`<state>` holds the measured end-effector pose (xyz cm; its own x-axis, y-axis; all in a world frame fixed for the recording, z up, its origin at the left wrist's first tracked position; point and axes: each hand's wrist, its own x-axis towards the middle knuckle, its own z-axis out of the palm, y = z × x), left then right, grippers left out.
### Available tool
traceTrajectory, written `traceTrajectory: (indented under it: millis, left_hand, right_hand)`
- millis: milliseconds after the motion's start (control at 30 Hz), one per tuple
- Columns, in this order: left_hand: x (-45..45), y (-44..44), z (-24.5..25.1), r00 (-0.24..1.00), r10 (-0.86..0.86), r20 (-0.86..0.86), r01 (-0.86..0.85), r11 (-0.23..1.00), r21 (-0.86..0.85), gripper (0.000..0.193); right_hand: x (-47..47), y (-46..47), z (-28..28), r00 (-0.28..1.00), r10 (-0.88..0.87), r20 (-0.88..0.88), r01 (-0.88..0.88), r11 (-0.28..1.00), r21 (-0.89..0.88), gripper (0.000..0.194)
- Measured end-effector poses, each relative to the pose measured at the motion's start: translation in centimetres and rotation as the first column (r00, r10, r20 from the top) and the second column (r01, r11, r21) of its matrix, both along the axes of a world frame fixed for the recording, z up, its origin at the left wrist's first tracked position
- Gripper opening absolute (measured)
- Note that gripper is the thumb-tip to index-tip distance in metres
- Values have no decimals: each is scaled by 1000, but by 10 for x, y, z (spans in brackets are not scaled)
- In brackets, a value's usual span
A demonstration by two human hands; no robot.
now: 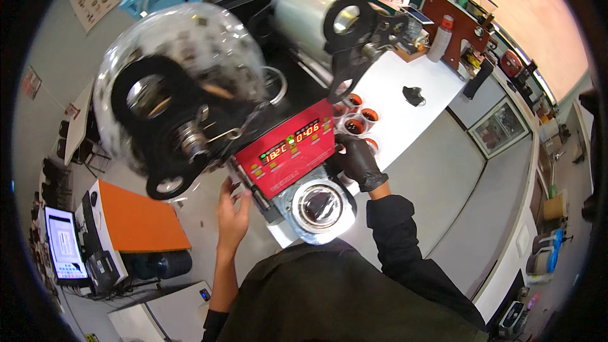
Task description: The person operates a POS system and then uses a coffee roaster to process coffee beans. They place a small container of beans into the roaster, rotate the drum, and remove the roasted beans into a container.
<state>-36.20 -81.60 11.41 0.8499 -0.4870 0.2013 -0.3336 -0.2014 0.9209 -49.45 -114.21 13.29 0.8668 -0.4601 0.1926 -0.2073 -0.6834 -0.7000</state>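
In front of me stands a cup-sealing machine with a red control panel [290, 152] and lit displays. Its round metal cup holder [323, 206] juts towards me, with something dark and shiny in its middle. My bare left hand [233, 216] is beside the machine's left side, fingers apart and holding nothing that I can see. My right hand [358, 164], in a black glove, is at the panel's right side. Its fingertips are partly hidden there, so whether they grip anything is unclear. Just beyond it stand several clear cups of dark reddish drink [354, 127] on the white counter [403, 128].
Above the panel, a large roll of printed film [190, 52] and a smooth film roll [308, 14] sit on black brackets. A black face mask [413, 96] lies on the counter. Stacked cups [440, 42] stand farther back. A monitor [65, 244] is at left.
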Motion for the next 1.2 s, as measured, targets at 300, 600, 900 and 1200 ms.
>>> traceTrajectory:
  millis: [300, 600, 900, 1200]
  left_hand:
    - [18, -14, -35, 982, 186, 20, -187, 979, 86, 57]
    - [39, -13, -70, 943, 172, -284, -147, 983, 106, 40]
    - [52, 42, -71, 961, 72, -265, -50, 995, 90, 38]
    - [59, 80, -52, 919, -52, -391, -31, 979, -203, 20]
  right_hand:
    - [2, 32, -7, 973, -229, -2, 229, 972, 45, 40]
    - [-5, 62, 8, 924, -339, 178, 348, 937, -18, 51]
    - [-34, 116, 35, 901, -328, 284, 309, 944, 111, 39]
    - [-29, 124, 24, 887, -349, 302, 344, 936, 70, 26]
